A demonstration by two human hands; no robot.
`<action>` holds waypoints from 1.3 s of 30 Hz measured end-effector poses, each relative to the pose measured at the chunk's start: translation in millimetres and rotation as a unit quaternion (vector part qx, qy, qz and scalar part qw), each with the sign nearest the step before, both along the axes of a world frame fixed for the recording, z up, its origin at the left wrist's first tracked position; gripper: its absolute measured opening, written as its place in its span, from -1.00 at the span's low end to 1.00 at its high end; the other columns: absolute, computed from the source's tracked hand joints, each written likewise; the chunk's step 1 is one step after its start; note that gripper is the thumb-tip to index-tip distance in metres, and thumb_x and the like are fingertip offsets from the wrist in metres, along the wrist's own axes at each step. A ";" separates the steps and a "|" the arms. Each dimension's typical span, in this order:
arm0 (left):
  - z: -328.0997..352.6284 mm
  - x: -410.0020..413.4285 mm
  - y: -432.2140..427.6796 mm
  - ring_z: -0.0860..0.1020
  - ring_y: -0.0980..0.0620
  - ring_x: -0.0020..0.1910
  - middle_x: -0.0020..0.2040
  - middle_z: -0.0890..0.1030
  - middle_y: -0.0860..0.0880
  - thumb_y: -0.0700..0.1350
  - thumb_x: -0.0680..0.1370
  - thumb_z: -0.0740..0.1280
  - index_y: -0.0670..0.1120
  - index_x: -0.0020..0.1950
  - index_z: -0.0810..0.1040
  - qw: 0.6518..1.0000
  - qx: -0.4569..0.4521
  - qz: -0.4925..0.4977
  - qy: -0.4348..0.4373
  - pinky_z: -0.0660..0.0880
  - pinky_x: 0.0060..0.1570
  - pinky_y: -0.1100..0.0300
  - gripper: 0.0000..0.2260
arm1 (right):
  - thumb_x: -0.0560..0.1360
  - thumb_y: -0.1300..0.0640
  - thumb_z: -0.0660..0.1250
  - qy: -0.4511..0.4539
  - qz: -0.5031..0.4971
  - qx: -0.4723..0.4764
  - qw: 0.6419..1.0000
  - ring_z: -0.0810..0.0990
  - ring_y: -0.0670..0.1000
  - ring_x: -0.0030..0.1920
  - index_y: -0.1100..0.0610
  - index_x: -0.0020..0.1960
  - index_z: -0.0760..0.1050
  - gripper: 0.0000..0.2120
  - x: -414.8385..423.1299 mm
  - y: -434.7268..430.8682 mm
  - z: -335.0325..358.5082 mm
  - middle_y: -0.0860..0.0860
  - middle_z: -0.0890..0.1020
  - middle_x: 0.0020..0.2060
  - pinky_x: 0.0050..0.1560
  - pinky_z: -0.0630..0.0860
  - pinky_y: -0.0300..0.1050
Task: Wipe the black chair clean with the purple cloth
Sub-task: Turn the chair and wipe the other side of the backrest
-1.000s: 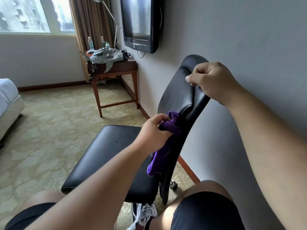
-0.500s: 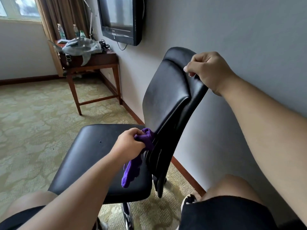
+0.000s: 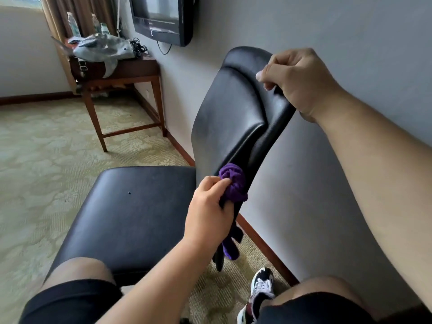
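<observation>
Purple cloth (image 3: 233, 181) sits bunched in the left hand (image 3: 210, 209), pressed against the lower side edge of the black chair (image 3: 229, 113) backrest, just above where the backrest meets the seat; a loose tail of the cloth hangs down below the hand beside the backrest's support. The left grip is closed around the cloth, fingers curled over the wad. The right hand (image 3: 297, 83) is closed over the top corner of the backrest, fingers wrapped across its upper edge. The chair stands on patterned carpet (image 3: 46, 160) close to a grey wall (image 3: 327, 31), its seat reaching toward the viewer between the person's two knees in black shorts. A sneaker (image 3: 259, 291) shows on the carpet near the chair's base. Farther back, a wooden table (image 3: 131, 73) by the wall carries a grey bag (image 3: 102, 47) and bottles, with a wall-mounted television (image 3: 163, 17) above its right edge.
</observation>
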State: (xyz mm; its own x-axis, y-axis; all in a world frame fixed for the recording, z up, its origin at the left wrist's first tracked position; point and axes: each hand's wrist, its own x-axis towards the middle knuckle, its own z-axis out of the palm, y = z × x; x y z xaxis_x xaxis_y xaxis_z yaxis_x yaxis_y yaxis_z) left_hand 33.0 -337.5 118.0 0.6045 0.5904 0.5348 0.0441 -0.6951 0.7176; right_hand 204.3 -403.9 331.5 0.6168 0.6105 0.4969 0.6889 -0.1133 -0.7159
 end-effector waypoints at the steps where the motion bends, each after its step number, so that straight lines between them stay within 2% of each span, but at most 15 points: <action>1: -5.8 -1.5 -0.6 0.59 0.00 0.04 0.10 0.59 0.01 -0.31 0.48 0.43 -0.11 0.21 0.68 0.999 0.011 0.004 0.032 0.57 -0.01 0.16 -0.68 | 0.39 0.05 0.42 0.001 0.000 0.001 1.000 0.36 0.02 -0.37 0.22 -0.32 0.53 -0.75 0.7 0.1 0.4 -0.05 0.49 -0.47 -0.40 0.26 -0.19; 4: -14.5 -9.4 -2.8 0.58 0.00 0.02 0.09 0.56 0.05 -0.23 0.53 0.41 -0.06 0.22 0.67 0.995 -0.004 -0.001 0.097 0.58 -0.04 0.07 -0.72 | 0.40 0.06 0.42 0.002 0.005 0.007 1.000 0.35 -0.08 -0.45 0.10 -0.37 0.50 -0.78 0.8 0.3 1.6 -0.12 0.48 -0.52 -0.44 0.26 -0.28; 5: -13.6 -10.4 -2.7 0.56 0.05 0.01 0.07 0.54 0.07 -0.20 0.55 0.40 -0.04 0.22 0.67 0.996 -0.016 -0.002 0.090 0.57 -0.01 0.12 -0.74 | 0.40 0.06 0.41 0.003 0.007 0.012 1.000 0.34 -0.08 -0.45 0.09 -0.38 0.50 -0.78 0.9 0.5 1.1 -0.12 0.48 -0.52 -0.44 0.25 -0.28; 7: -1.6 -7.0 -4.9 0.50 0.18 -0.04 0.02 0.51 0.10 -0.14 0.56 0.38 0.02 0.20 0.68 0.998 -0.037 -0.008 0.044 0.45 -0.04 0.43 -0.77 | 0.40 0.06 0.41 0.003 0.009 0.020 1.000 0.35 -0.02 -0.40 0.08 -0.39 0.50 -0.78 1.8 1.5 -0.1 -0.09 0.48 -0.50 -0.44 0.24 -0.24; 9: 17.0 2.9 -8.9 0.46 0.22 -0.07 0.00 0.49 0.11 -0.10 0.55 0.33 0.08 0.19 0.66 0.999 -0.040 -0.014 0.001 0.38 -0.09 0.54 -0.75 | 0.40 0.04 0.41 0.004 0.011 0.021 1.000 0.36 0.04 -0.33 0.06 -0.39 0.51 -0.78 3.2 2.3 -0.7 -0.08 0.51 -0.48 -0.40 0.25 -0.18; 11: 28.7 10.6 -11.0 0.45 0.21 -0.07 0.01 0.47 0.10 -0.10 0.55 0.30 0.09 0.19 0.65 0.999 -0.035 -0.022 -0.004 0.42 -0.12 0.49 -0.74 | 0.38 0.02 0.41 0.007 0.016 0.019 1.000 0.38 0.06 -0.30 0.07 -0.38 0.52 -0.79 5.4 1.1 -0.6 -0.05 0.54 -0.44 -0.31 0.27 -0.12; 14: 19.3 9.1 -12.8 0.48 0.11 -0.09 0.02 0.45 0.08 -0.14 0.59 0.31 0.12 0.15 0.63 0.999 -0.025 -0.036 0.030 0.55 -0.15 0.13 -0.78 | 0.36 0.00 0.42 0.008 0.020 0.021 1.000 0.39 0.08 -0.27 0.07 -0.37 0.54 -0.79 8.5 -0.5 -1.5 0.03 0.55 -0.38 -0.20 0.27 -0.04; 15: 13.1 7.3 -13.2 0.48 0.14 -0.10 0.01 0.44 0.10 -0.13 0.60 0.30 0.20 0.11 0.60 0.997 -0.038 -0.039 0.045 0.55 -0.15 0.12 -0.77 | 0.37 0.00 0.42 0.007 0.022 0.023 0.999 0.40 0.07 -0.27 0.07 -0.37 0.54 -0.79 9.0 0.1 -1.8 0.00 0.56 -0.40 -0.20 0.28 -0.04; 18: 2.1 4.9 -14.4 0.45 0.24 -0.01 -0.03 0.43 0.16 -0.07 0.61 0.25 0.34 0.02 0.49 0.990 -0.106 -0.042 0.085 0.44 -0.14 0.27 -0.75 | 0.38 0.01 0.42 0.008 0.024 0.025 0.999 0.42 0.07 -0.26 0.05 -0.38 0.54 -0.79 9.9 1.5 -1.6 -0.09 0.57 -0.44 -0.18 0.29 -0.04; 21: 7.7 6.6 -13.4 0.45 0.26 -0.05 -0.06 0.43 0.15 -0.05 0.59 0.25 0.31 -0.11 0.55 0.983 -0.151 -0.049 0.096 0.36 -0.15 0.30 -0.77 | 0.39 0.01 0.42 0.008 0.025 0.025 0.999 0.41 0.08 -0.25 0.08 -0.36 0.54 -0.79 9.8 1.2 -1.3 -0.05 0.57 -0.42 -0.18 0.29 -0.03; 25: 33.4 17.4 -14.0 0.48 0.25 -0.09 -0.09 0.43 0.18 0.03 0.56 0.24 0.19 -0.16 0.54 0.985 -0.151 -0.076 0.018 0.36 -0.21 0.40 -0.86 | 0.39 0.01 0.42 0.001 0.026 0.026 0.999 0.41 0.07 -0.26 0.05 -0.39 0.53 -0.78 8.7 3.5 -1.4 -0.08 0.56 -0.45 -0.18 0.28 -0.04; 29: 17.5 15.0 -11.2 0.48 0.21 -0.09 -0.09 0.44 0.14 -0.02 0.56 0.20 0.29 -0.10 0.53 0.987 -0.124 -0.086 0.055 0.47 -0.14 0.21 -0.80 | 0.37 -0.02 0.42 -0.003 0.022 0.022 1.000 0.41 0.06 -0.26 0.05 -0.41 0.51 -0.76 11.1 1.6 -2.2 -0.07 0.54 -0.45 -0.18 0.28 -0.07; 33: -20.3 -0.4 -6.7 0.49 0.13 -0.10 -0.11 0.43 0.09 -0.06 0.59 0.23 0.25 0.03 0.58 0.973 -0.170 -0.057 0.146 0.53 -0.04 0.07 -0.79 | 0.37 0.00 0.42 0.002 0.023 0.028 0.999 0.40 0.08 -0.25 0.07 -0.39 0.51 -0.77 12.0 1.2 -2.3 -0.03 0.54 -0.43 -0.17 0.28 -0.06; 35: -17.4 -0.7 -5.7 0.49 0.12 -0.11 -0.11 0.43 0.10 -0.07 0.58 0.25 0.22 0.01 0.61 0.970 -0.189 -0.062 0.137 0.49 -0.09 0.17 -0.79 | 0.37 0.00 0.41 0.001 0.021 0.030 0.999 0.40 0.08 -0.26 0.07 -0.39 0.51 -0.77 10.9 3.8 -1.6 -0.05 0.53 -0.44 -0.17 0.29 -0.07; 39: 23.1 12.7 -7.5 0.48 0.23 -0.09 -0.14 0.44 0.14 -0.08 0.53 0.28 0.15 -0.08 0.62 0.987 -0.135 -0.087 0.005 0.35 -0.14 0.49 -0.84 | 0.37 -0.01 0.41 -0.001 0.018 0.032 0.999 0.39 0.09 -0.26 0.06 -0.40 0.50 -0.77 10.5 4.6 -1.8 -0.04 0.53 -0.44 -0.18 0.28 -0.06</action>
